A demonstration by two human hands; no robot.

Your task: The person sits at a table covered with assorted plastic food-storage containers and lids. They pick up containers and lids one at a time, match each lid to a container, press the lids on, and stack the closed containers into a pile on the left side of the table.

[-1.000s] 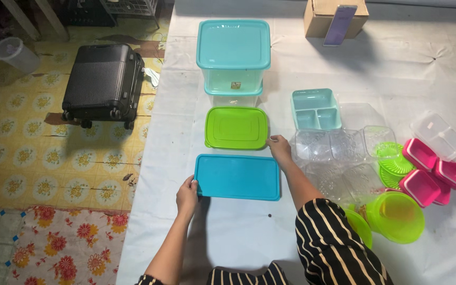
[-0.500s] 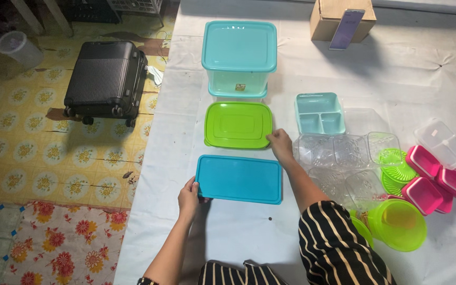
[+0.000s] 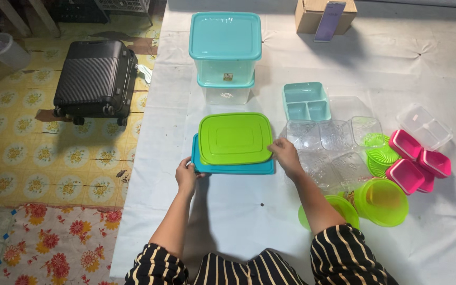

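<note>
blue lid [image 3: 222, 168] mostly under green lid [image 3: 235, 138]; cardboard box [image 3: 308, 15] cropped

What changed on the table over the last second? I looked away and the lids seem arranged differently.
The green lid moved toward the person and now lies on the blue lid, with the right hand at its right edge. The left hand stays on the blue lid's left edge. The stacked teal-lidded containers and the clear and pink boxes kept their places.
</note>
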